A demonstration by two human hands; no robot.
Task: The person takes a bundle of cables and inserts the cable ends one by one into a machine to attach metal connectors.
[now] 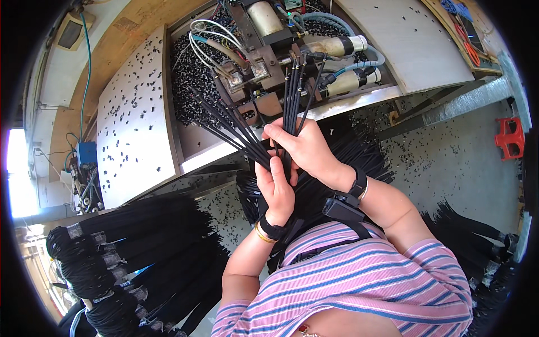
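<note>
Pink-and-blue striped fabric (370, 281) of the person's top fills the lower edge from 5 to 7 o'clock, with both forearms rising out of it toward the middle of the view.

At the centre, the left hand (275, 188) wears a black band and a gold bangle at the wrist; its fingers are curled tight around a sheaf of thin black cables (236, 126) that fans up toward 11 o'clock. Just above it, touching, the right hand (306, 149) wears a black wrist strap; its fingers are pressed together, pinching a smaller group of cable ends (295, 84) that stand nearly straight up toward 12 o'clock. The tips of these reach a machine head (264, 56) of metal blocks, hoses and pale cylinders.

A white metal table (132, 121) at 10 o'clock is speckled with small black bits, and a heap of the same bits lies in the machine's well. Bundles of black cable (129, 247), taped at the ends, lie at 8 o'clock, and more lie at 4 o'clock. A red plastic piece (510, 137) sits on the grey floor at 3 o'clock. A blue box (87, 153) with wires hangs at 9 o'clock.
</note>
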